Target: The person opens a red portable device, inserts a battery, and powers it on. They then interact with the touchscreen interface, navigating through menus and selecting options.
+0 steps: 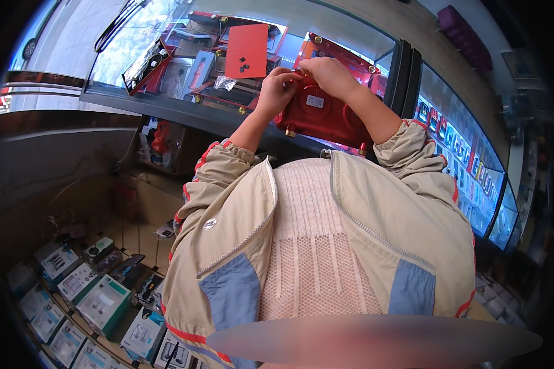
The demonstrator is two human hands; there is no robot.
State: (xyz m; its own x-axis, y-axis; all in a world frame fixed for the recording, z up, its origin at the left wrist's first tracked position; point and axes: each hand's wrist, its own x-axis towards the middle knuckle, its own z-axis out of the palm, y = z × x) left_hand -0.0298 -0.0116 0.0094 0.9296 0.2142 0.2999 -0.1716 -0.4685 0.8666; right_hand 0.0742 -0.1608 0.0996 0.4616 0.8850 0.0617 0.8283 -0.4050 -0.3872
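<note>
Force is best limited; left hand (pixel 277 93), right hand (pixel 330 75) are half-curled, any hold untellable, at the red, boxy, plastic-looking case (pixel 317 121).

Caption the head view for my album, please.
Left hand and right hand close together at a red object, beside a red card.

Nothing legible (white label (pixel 314 101) on red device (pixel 320 126) included).
</note>
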